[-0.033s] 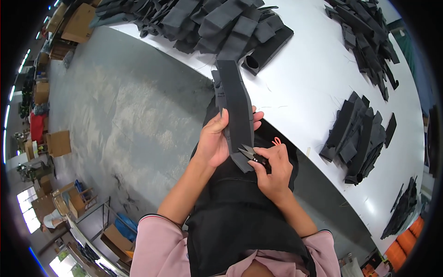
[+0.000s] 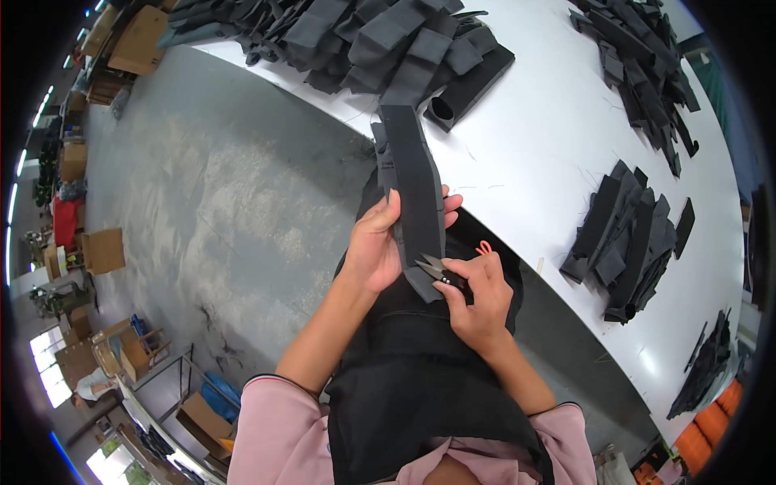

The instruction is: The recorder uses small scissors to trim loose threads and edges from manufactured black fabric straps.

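Observation:
My left hand (image 2: 378,242) is closed round a long dark grey fabric strip (image 2: 415,182), thumb on the near side and fingertips showing past its right edge. The strip looks folded in layers, and its far end reaches the table edge. Small thread snips (image 2: 443,273) with dark grips and pointed metal blades are pinched in my right hand (image 2: 481,301). The blades are apart and lie over the lower end of the strip. An orange-red loop (image 2: 484,247) shows just behind my right fingers.
A white table (image 2: 525,153) runs along my right and front. On it lie a large heap of dark fabric pieces (image 2: 392,36) and smaller piles, one nearer (image 2: 626,242) and one farther (image 2: 638,69). Cardboard boxes (image 2: 103,250) stand across the grey floor (image 2: 210,194).

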Available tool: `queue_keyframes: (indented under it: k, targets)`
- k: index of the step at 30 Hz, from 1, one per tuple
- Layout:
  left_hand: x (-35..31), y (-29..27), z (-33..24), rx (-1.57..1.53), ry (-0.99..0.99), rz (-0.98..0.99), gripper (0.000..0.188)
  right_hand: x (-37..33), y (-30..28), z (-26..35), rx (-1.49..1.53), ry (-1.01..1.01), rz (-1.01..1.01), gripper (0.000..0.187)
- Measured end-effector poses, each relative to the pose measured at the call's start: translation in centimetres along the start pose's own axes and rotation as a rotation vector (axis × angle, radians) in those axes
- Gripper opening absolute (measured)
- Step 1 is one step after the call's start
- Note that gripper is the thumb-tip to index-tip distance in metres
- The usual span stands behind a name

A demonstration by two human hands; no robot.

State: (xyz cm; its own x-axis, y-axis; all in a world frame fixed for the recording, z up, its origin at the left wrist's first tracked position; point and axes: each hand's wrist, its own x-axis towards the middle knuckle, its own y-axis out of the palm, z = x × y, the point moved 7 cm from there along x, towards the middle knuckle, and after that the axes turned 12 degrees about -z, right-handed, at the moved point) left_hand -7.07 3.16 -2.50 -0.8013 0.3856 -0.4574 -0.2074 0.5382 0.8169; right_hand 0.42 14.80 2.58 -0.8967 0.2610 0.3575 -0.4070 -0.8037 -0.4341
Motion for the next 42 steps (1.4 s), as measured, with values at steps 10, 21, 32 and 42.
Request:
queue_keyframes:
  k: [10,21,32,42]
  targets:
    - [-0.1,-0.2,0.8,-0.066,-0.058,-0.016,0.048,-0.8,-0.8,0.9,-0.039,-0.161,-0.014,0.026]
    - [-0.7,-0.9,-2.8,-0.095,-0.027,-0.024,0.053,1.3,3.6,3.9,-0.031,-0.196,0.128,0.021]
    - [-11.5,-3.0,-7.6,-0.383,0.494,-0.122,0.038,0.3,8.1,9.5,0.298,-0.166,0.759,0.019]
    - [-11.6,-3.1,-9.1,-0.356,0.628,-0.1,0.04,2.5,7.8,13.7,0.364,-0.517,0.731,0.016]
